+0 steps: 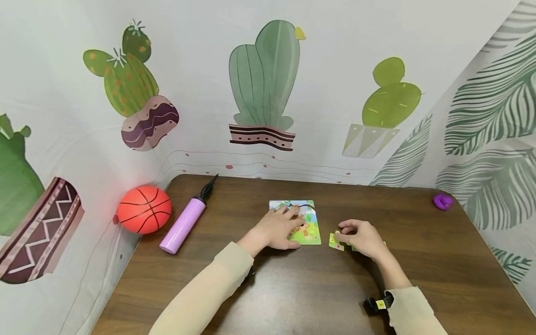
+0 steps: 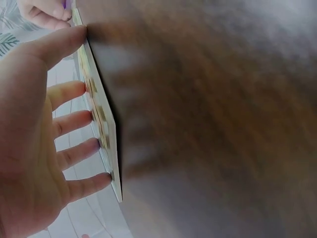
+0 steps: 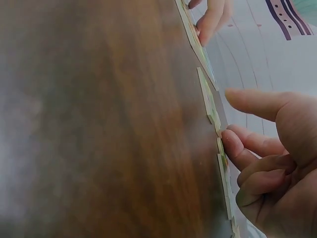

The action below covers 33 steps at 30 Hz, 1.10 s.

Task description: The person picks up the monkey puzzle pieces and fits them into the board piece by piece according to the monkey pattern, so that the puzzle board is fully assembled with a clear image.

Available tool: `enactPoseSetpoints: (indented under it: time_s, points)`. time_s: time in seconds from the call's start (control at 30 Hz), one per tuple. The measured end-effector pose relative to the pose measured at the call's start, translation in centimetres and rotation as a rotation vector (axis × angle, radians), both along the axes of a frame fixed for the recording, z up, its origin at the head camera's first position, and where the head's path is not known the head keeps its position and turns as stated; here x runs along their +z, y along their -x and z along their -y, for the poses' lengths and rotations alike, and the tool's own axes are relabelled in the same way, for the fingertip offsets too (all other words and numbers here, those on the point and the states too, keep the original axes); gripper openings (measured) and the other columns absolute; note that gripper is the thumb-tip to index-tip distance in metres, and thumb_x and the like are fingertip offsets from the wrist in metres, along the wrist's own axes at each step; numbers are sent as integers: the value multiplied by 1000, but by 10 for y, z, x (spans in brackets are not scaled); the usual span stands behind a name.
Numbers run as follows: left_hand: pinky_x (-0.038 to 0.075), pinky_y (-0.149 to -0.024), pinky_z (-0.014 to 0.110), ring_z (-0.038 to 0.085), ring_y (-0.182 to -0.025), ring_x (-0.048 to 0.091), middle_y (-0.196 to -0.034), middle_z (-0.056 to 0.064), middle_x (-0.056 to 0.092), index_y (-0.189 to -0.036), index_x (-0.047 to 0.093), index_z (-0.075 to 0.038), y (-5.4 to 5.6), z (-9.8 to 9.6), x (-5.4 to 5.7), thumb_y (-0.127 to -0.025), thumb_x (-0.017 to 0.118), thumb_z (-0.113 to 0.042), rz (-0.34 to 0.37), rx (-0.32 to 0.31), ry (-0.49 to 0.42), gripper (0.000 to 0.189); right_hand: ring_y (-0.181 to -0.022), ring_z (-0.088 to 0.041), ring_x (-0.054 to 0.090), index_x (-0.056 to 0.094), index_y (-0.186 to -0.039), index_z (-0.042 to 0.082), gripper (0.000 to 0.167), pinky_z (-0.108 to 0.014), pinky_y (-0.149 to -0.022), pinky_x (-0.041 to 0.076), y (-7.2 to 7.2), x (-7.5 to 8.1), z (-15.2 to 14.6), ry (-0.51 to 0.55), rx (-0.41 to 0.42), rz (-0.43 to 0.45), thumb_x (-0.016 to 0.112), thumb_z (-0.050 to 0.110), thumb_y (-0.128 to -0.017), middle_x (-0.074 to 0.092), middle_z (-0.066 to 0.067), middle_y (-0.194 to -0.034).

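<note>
My left hand (image 1: 276,229) lies with spread fingers on a square picture puzzle (image 1: 311,236) showing monkeys on grass under a blue sky. In the left wrist view, the fingertips and thumb touch the top of the thin puzzle board (image 2: 118,163). To the right, my right hand (image 1: 363,238) hovers low over loose green puzzle pieces (image 1: 336,243), partly covering them. The right wrist view shows the thumb raised apart from a flat piece (image 3: 205,96). Its forefinger touches the row of pieces, while the other fingers bend loosely with nothing between them.
A red ball with black lines (image 1: 144,209) sits at the table's left edge, beside a lilac hand pump (image 1: 184,224) with a black nozzle. A small purple object (image 1: 442,201) lies at the back right. A cactus-printed cloth (image 1: 326,93) hangs behind the wooden table (image 1: 301,288).
</note>
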<state>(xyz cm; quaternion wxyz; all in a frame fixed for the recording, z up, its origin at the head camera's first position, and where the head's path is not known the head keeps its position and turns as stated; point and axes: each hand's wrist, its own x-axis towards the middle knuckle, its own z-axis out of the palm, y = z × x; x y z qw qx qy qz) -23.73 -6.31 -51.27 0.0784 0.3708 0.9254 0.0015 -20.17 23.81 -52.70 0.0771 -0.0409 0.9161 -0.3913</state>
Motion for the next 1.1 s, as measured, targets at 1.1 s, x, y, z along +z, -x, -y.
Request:
enactPoseSetpoints:
  time_s: [1.1]
  points:
    - [15, -124, 58, 22, -159, 12, -173, -8, 14, -165, 28, -40, 18, 2, -7, -95, 51, -76, 77, 13, -5, 82, -95, -23, 56, 70, -112, 6, 59, -39, -81, 45, -4, 6, 4, -132, 101, 11, 99, 35, -69, 61, -4, -102]
